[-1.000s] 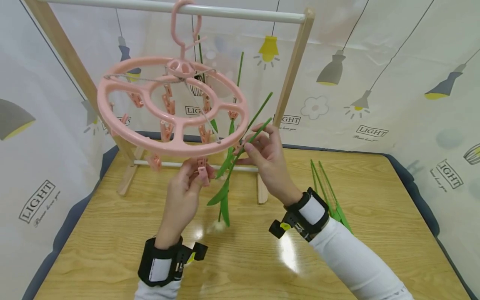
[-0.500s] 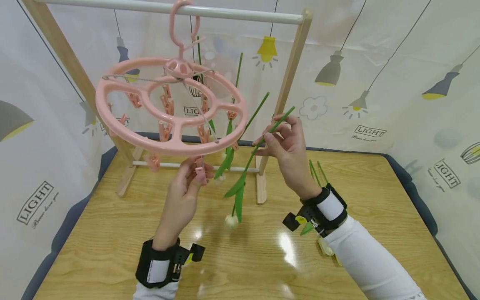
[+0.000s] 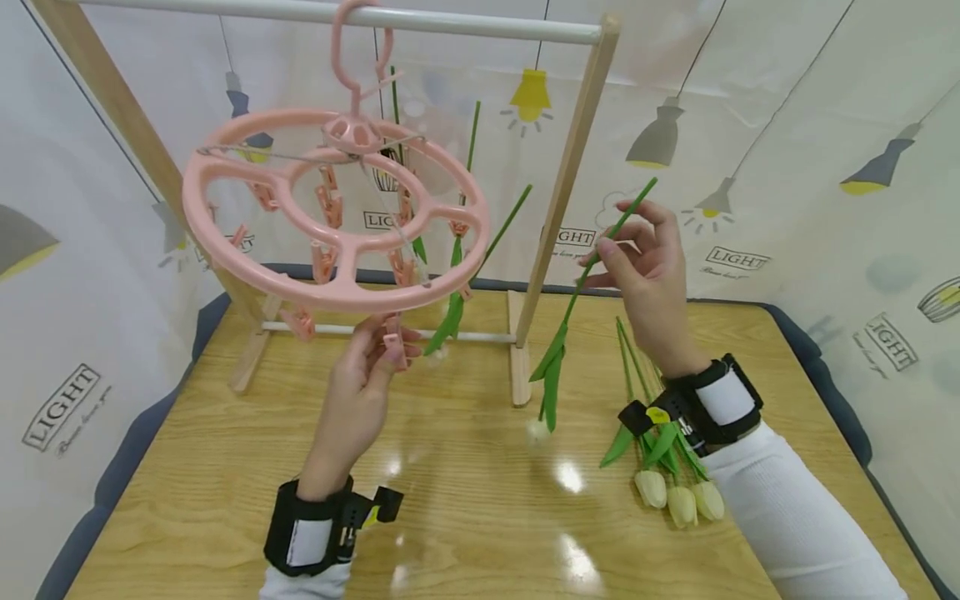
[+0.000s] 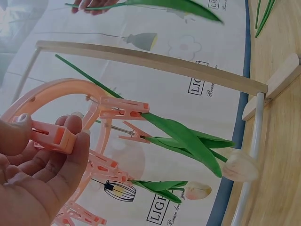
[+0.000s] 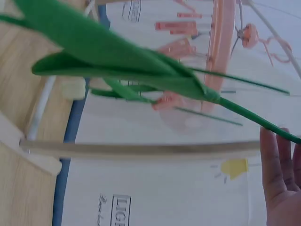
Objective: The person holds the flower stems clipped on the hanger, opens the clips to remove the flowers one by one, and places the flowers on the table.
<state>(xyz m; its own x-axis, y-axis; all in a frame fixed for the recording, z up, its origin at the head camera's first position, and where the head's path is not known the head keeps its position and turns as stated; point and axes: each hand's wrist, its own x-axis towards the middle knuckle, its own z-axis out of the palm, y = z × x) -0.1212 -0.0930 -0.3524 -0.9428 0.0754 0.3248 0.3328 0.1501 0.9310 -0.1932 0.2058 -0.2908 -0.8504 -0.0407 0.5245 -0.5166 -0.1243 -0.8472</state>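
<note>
My left hand (image 3: pixel 352 404) pinches a pink clothespin (image 3: pixel 393 342) under the front rim of a round pink clip hanger (image 3: pixel 352 296). In the left wrist view that clothespin (image 4: pixel 54 136) sits between thumb and fingers, with no stem in it. My right hand (image 3: pixel 652 279) holds an artificial white tulip by its green stem (image 3: pixel 592 258), right of the rack. The tulip hangs bloom down, its leaves (image 3: pixel 553 367) midway and its pale bloom (image 3: pixel 538 431) lowest. Other tulips hang upside down from the hanger's clips, among them one with long green leaves (image 4: pixel 183 141).
The hanger hooks over the white top bar (image 3: pixel 465 25) of a wooden-legged rack (image 3: pixel 566 183). Three white tulips (image 3: pixel 682 504) lie on the wooden table (image 3: pixel 465 517) at the right, partly under my right forearm. A lamp-print curtain (image 3: pixel 810 233) stands behind.
My right hand has moved right and a little up, carrying the tulip away from the hanger and past the rack leg. My left hand stays at its clothespin.
</note>
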